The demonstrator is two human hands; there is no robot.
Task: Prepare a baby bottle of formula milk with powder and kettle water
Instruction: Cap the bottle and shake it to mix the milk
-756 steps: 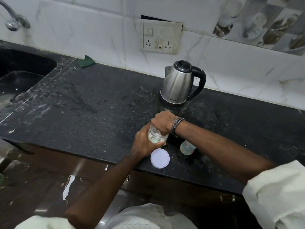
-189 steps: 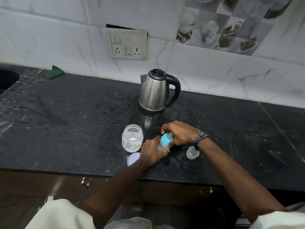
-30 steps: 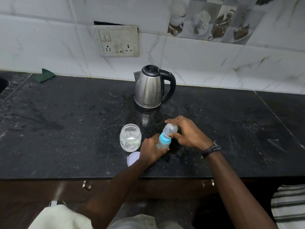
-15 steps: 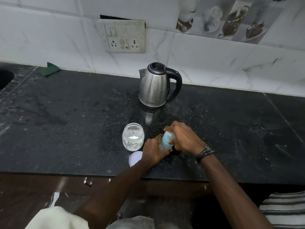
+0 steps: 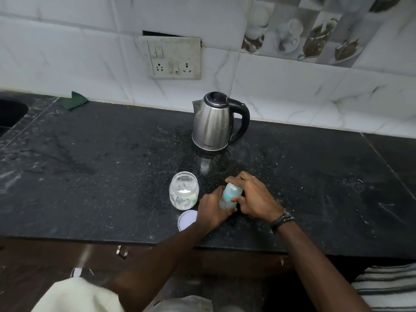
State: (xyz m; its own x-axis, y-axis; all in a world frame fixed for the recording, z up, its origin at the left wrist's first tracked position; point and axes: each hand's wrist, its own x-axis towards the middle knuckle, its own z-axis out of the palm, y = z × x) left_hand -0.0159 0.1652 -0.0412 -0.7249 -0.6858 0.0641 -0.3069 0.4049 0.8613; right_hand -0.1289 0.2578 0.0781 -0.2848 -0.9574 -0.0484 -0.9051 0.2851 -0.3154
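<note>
Sink: a dark basin (image 5: 10, 113) set into the far left edge of the black speckled stone tabletop (image 5: 90, 176).
Cloth: a small folded green cloth (image 5: 75, 102) lies at the back of the tabletop, against the white marbled wall tiles.
Socket: a grimy white switch-and-socket plate (image 5: 172, 57) sits on the wall above.
Jar: a clear open jar with a little white powder at the bottom (image 5: 184, 190) stands upright near the front edge.
Lid: a round pale lilac lid (image 5: 186, 220) lies flat just in front of the jar, partly hidden by the left wrist.
Left hand: the left hand (image 5: 211, 209) has its grip curled round the lower body of the bottle.
Bottle: a small clear baby bottle with a light blue collar and clear cap (image 5: 230, 196) is held between both hands, tilted, just right of the jar.
Right hand: the right hand (image 5: 254, 197), a dark band at its wrist, wraps its grip over the capped top of the bottle.
Kettle: a brushed steel electric kettle with black lid and handle (image 5: 213, 122) stands behind the hands, handle to the right.
</note>
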